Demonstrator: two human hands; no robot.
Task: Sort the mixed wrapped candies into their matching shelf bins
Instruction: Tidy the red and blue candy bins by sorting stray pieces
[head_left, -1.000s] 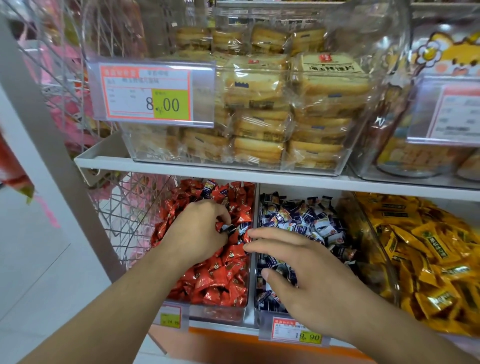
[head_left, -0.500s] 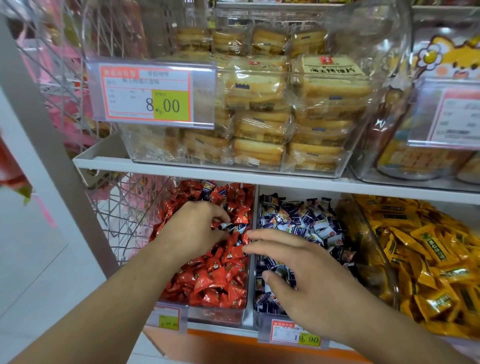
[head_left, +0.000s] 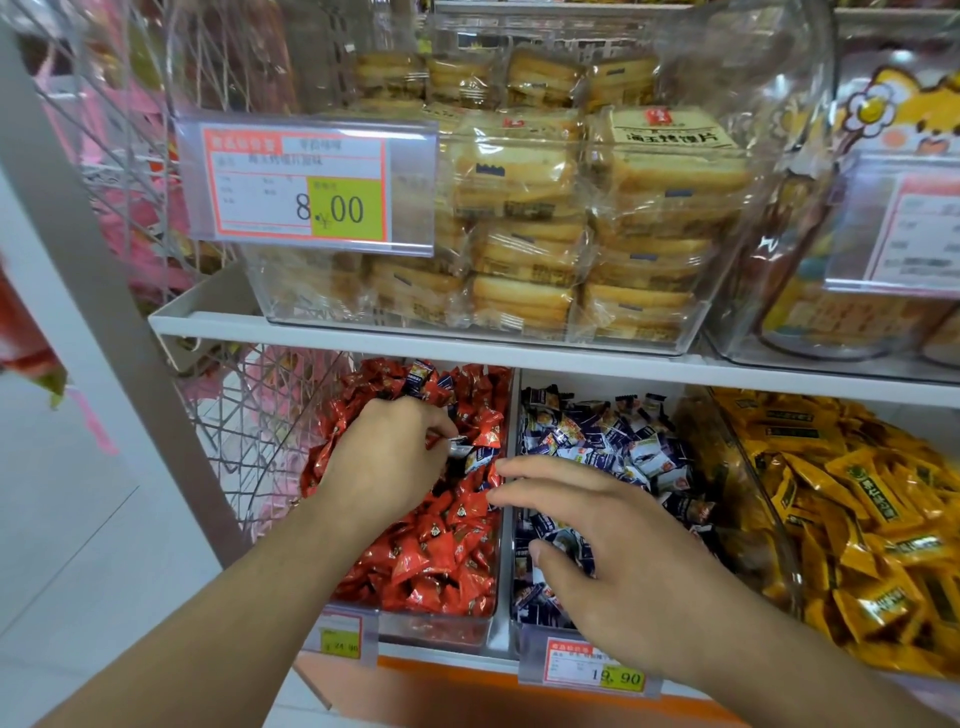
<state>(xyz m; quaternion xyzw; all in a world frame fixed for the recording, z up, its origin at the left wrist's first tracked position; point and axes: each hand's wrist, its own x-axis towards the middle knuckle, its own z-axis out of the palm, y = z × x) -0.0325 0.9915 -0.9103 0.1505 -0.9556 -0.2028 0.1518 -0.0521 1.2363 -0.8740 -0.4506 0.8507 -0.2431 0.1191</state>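
Shelving (head_left: 363, 340) of white metal carries two tiers of clear bins. The upper tier holds a large clear bin (head_left: 727, 322) packed with wrapped toast slices (head_left: 524, 254); a price tag (head_left: 304, 182) reading 8.00 hangs on its front face. A second clear container (head_left: 779, 260) stands just beside it on the right.

The lower tier holds three bins side by side. The left bin (head_left: 441, 631) is filled with red wrapped candies (head_left: 441, 561). The middle bin (head_left: 511, 519) is filled with dark blue wrapped candies (head_left: 602, 441). The right bin (head_left: 748, 499) is filled with yellow wrapped candies (head_left: 852, 509). A few blue-wrapped pieces (head_left: 423, 376) lie among the red ones at the rear of the left bin. Price tags are mounted at the front of the left bin (head_left: 340, 642) and the middle bin (head_left: 592, 670).

The left hand (head_left: 384, 462) is down in the left bin, on top of the red candies. Its fingers are curled, and the fingertips pinch a blue-and-white wrapped candy (head_left: 470, 452) near the divider between the left and middle bins.

The right hand (head_left: 613, 551) hovers over the front of the middle bin, palm down. Its fingers are extended and slightly spread, pointing left toward the divider, and it holds nothing.
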